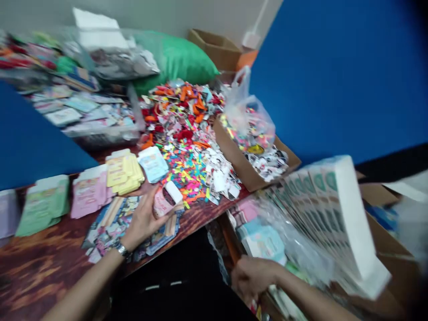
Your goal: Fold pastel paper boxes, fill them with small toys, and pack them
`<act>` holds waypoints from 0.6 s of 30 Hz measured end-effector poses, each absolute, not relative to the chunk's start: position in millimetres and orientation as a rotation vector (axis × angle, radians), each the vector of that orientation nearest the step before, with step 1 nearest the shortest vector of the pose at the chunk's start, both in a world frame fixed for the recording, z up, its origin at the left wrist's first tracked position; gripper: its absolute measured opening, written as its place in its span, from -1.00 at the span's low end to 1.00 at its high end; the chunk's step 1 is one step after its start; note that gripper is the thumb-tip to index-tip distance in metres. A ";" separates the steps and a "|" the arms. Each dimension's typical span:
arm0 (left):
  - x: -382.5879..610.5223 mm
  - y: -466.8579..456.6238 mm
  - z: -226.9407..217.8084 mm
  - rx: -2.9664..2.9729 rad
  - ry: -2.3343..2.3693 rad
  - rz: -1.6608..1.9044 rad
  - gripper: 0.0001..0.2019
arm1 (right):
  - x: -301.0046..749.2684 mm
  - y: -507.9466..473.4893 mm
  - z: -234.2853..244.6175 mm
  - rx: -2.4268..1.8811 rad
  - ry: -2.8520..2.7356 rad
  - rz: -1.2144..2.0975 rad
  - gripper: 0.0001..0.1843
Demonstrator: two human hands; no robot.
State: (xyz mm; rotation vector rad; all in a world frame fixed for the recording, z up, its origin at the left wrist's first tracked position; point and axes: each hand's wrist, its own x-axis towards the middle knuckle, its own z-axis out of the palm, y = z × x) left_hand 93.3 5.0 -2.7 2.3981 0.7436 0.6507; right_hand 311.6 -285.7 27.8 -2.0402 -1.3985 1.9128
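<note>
Leftmost on the dark wood-grain table [40, 267], well to the left of my left hand [145, 221], sit a pale lilac pile of flat paperboard cartons [7, 214], a green pile [43, 206], and a pink pile [89, 191]. Just ahead of the hand are a yellow pile [122, 171] and a pale blue pile [153, 164], making five sorted piles. Under the hand lies a loose spread of multicoloured printed cartons [107, 232].

My left hand, with a metal wristwatch [121, 248] above it, is clenched around one small pink-and-white paperboard carton [166, 199], held between fingers and thumb just above the table. It feels light and stiff, but its thin corners would crush easily, so the broad faces are the place to hold it.

Beyond the hand rises one heap of bright paper scraps [187, 147]. Further right sits an open brown cardboard box of scraps [247, 160] with a clear plastic bag [247, 116] at its corner.

At lower right, my right hand [254, 276] is curled beside crumpled clear plastic wrap [284, 245]. It is too blurred for me to tell whether it grasps anything. Beyond it leans one tall, fanned stack of white-and-green flat cartons [329, 218].
</note>
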 end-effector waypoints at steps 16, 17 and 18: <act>81.0 -3.8 -28.5 2.285 0.967 0.617 -0.15 | 430.4 103.4 21.1 -2.330 -1.587 0.287 -0.66; 81.3 -4.2 -29.4 2.287 0.971 0.613 -0.15 | 432.4 115.9 17.3 -2.361 -1.549 0.246 -0.61; 81.5 -4.6 -30.3 2.287 0.975 0.610 -0.15 | 433.8 126.0 13.9 -2.385 -1.518 0.214 -0.58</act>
